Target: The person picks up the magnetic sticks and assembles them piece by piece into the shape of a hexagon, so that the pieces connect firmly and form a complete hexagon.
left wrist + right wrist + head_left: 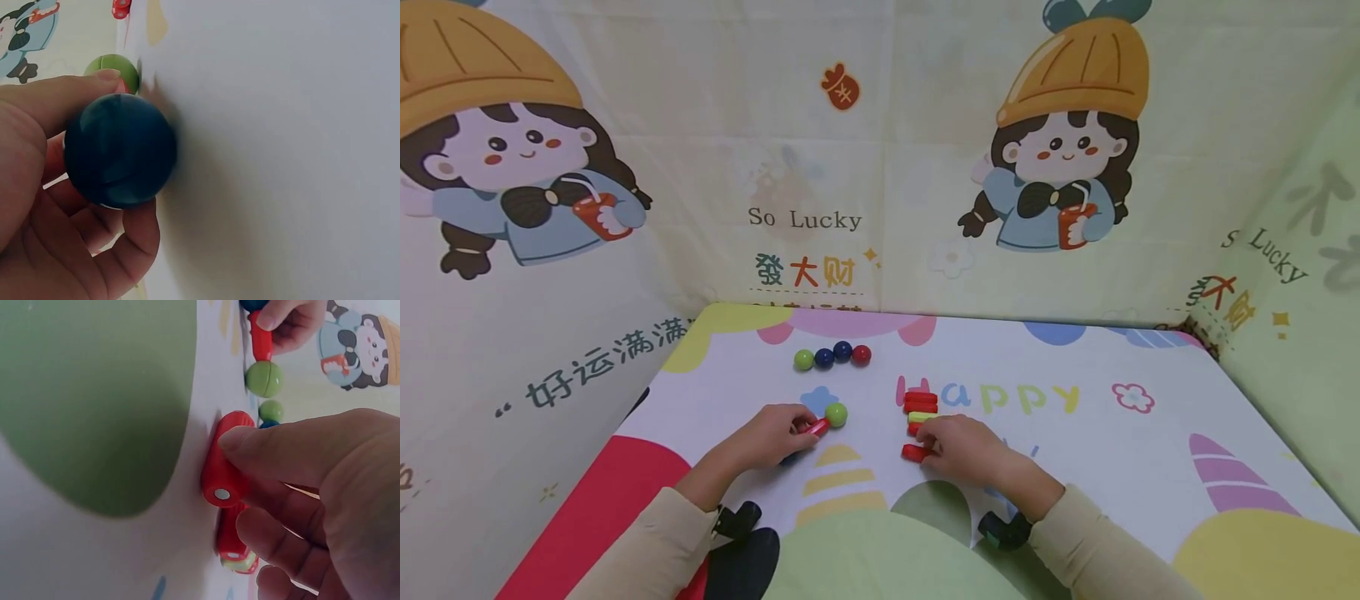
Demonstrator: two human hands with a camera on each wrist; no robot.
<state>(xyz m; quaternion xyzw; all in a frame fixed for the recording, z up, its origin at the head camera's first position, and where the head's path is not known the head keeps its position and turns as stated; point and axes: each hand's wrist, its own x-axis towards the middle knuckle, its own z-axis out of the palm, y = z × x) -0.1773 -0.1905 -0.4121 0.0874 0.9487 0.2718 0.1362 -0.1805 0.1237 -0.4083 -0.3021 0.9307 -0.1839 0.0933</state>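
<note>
In the head view my left hand pinches a red rod with thumb and fingers. A light green ball sits at the rod's far end. The near end carries a dark blue ball, large in the left wrist view, low over the table. My right hand pinches a second red rod by its side; a silvery disc shows in its end face. Just beyond these fingers lie more red rods and a yellow-green rod, side by side and partly covered by the hand.
Farther back, a green ball, two dark blue balls and a red ball form a short row. The table has a printed cover, and printed cloth hangs behind it and along the sides.
</note>
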